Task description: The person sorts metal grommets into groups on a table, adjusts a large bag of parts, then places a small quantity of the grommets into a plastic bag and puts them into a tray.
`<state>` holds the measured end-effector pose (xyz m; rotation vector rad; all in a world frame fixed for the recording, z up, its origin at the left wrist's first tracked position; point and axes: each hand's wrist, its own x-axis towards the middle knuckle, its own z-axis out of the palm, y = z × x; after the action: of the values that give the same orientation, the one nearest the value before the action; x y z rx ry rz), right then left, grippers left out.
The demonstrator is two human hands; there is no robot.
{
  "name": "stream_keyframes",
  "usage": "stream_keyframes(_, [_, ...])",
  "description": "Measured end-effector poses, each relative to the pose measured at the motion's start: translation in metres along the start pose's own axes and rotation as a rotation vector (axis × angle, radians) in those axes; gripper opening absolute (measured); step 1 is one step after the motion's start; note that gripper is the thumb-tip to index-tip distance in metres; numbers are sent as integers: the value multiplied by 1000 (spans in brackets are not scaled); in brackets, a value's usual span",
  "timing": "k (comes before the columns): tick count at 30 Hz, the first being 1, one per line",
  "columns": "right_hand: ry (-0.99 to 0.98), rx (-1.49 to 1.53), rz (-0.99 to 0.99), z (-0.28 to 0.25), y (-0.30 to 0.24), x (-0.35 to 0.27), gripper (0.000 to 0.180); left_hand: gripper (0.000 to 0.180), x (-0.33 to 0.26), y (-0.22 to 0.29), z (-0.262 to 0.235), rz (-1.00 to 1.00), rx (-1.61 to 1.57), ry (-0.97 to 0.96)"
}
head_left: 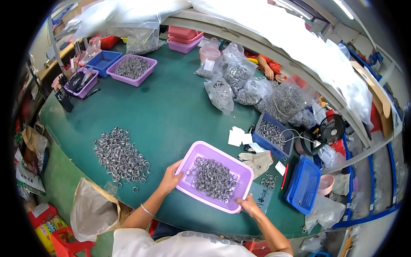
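Note:
Between my two hands is a purple plastic basket [193,150] with many small grey metal rings [212,177] heaped in it. My left hand [172,174] grips its left rim, fingers partly hidden by the wall. At the near right corner my right hand [248,204] is closed on the rim. To the left, a loose pile of similar rings [120,154] lies on the green table [171,111]. A smaller group of rings [269,181] lies right of the basket, near a pale work glove [258,162].
Stacked blue baskets [303,184], a red pencil [284,176] and a blue bin of rings [272,133] stand at the right. Clear bags of metal parts [239,77] fill the far side, where another person's hand [269,73] shows. A purple tray [132,70] sits far left.

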<state>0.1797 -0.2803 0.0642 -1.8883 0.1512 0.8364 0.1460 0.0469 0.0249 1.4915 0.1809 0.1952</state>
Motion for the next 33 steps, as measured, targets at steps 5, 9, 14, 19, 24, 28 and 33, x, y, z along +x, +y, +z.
stream_keyframes(5, [71, 217, 21, -12, -53, -1, 37, 45, 33, 60, -2, -45, -42, -46])
stream_keyframes(9, [90, 480, 55, -31, -104, 18, 47, 40, 108, 94, -3, -216, -98, -190])
stream_keyframes(14, [208, 537, -66, -56, -148, 79, 33, 43, 132, 101, 9, 34, -392, 214])
stream_keyframes(19, [289, 814, 2, -80, -203, 162, 13, 29, 95, 8, 15, -15, -104, 423])
stream_keyframes(24, [260, 826, -144, -89, -251, 230, 12, 28, 71, -31, 27, 2, 167, 542])
stream_keyframes(28, [193, 1006, -223, -126, -266, 298, 15, 29, 71, -41, 37, -18, 228, 598])
stream_keyframes(33, [336, 1108, -276, -126, -302, 351, 20, 26, 77, -42, 40, 22, 335, 659])
